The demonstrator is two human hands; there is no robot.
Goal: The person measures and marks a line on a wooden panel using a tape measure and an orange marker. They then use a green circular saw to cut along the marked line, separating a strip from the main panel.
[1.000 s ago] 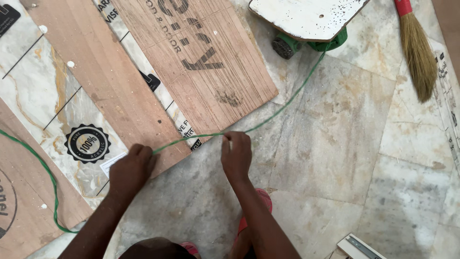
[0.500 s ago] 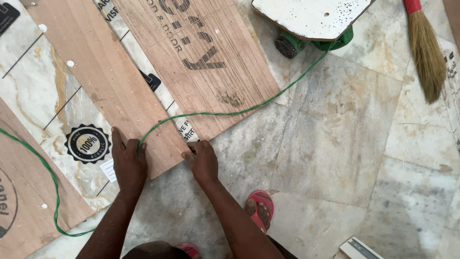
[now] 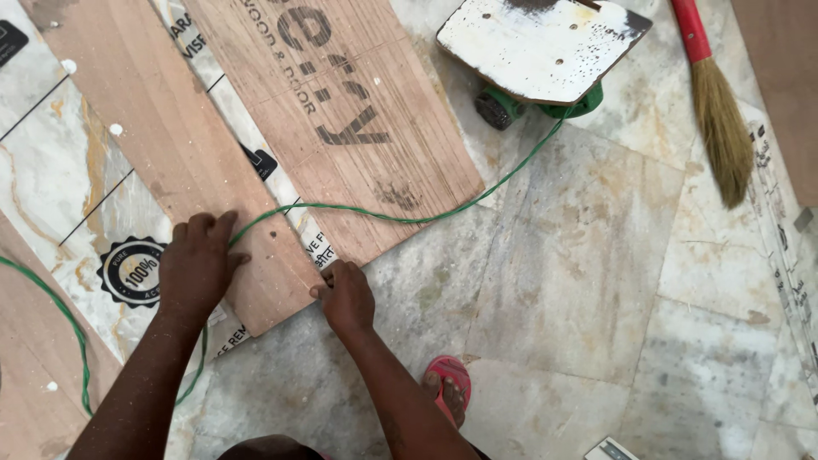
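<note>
Hands on the narrow plywood strip [image 3: 183, 170] lying on the floor [image 3: 579, 281]: I log the left hand [image 3: 198, 266] pressed flat, fingers spread, as if pinning it, the right hand [image 3: 345, 298] curled at its near end edge, green cord [image 3: 409, 220] draped across.

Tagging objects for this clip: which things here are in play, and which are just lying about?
In play:
- left hand, flat on the narrow plank
- right hand, fingers at that plank's near corner
- green cord, running by the left hand

Lying about:
- printed board
- power tool, with a white base
- broom
- pink sandal
</note>
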